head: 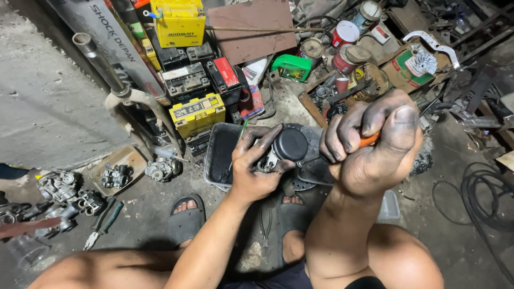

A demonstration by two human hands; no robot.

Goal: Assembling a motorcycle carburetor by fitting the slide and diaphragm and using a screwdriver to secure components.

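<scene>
My left hand (pixel 256 167), black with grease, grips a small carburetor (pixel 284 149) with a round black cap, held above a dark metal tray (pixel 219 155) on the floor. My right hand (pixel 375 144) is fisted around an orange-handled screwdriver (pixel 369 140); its shaft points left toward the carburetor body. My two sandalled feet (pixel 186 214) rest on the concrete below the tray, and my knees fill the bottom of the view.
Yellow and black batteries (pixel 197 113) are stacked at the back. Several loose carburetors (pixel 115 175) and a green-handled screwdriver (pixel 104 225) lie at left. Pliers (pixel 265 227) lie between my feet. Cans, a green container (pixel 292 67) and coiled black cable (pixel 482 192) crowd the right.
</scene>
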